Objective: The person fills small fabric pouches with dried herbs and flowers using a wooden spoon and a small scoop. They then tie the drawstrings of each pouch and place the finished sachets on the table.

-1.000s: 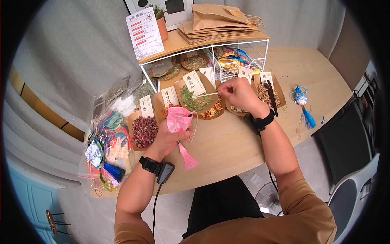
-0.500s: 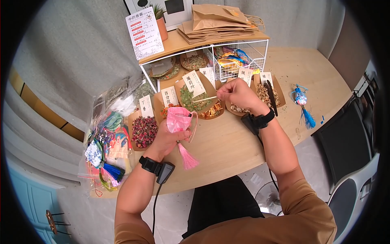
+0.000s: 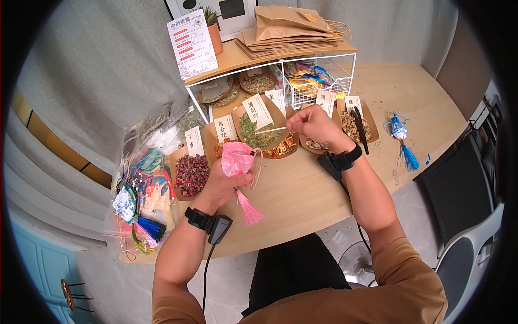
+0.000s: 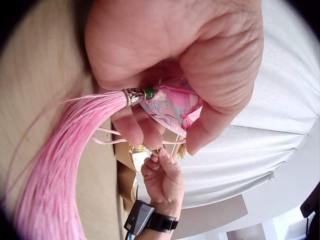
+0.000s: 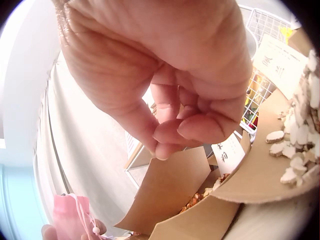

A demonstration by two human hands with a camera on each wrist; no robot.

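My left hand [image 3: 216,186] holds a pink drawstring sachet [image 3: 237,159] upright, its mouth facing up, with the thumb across the front. A long pink tassel [image 4: 60,165] hangs from the sachet's lower end, below a silver bead and a green bead. Between thumb and fingertips, my right hand [image 3: 315,127] pinches a thin pale stick [image 3: 272,130]. The stick's far end lies over the green dried leaves [image 3: 251,132] in a brown paper tray [image 3: 278,116]. In the right wrist view the fingers hide the stick.
Beside the left hand is a tray of dried rosebuds [image 3: 191,175]; a tray of brown chips [image 3: 353,127] with black tongs [image 3: 360,129] stands right. A bag of sachets [image 3: 143,189] lies left, a blue tasseled sachet [image 3: 400,132] right. Behind stands a white-framed shelf [image 3: 232,70].
The right hand has shifted very slightly, and the stick's far end has dipped a little lower over the green leaves. The left hand and the pink sachet have stayed in place.
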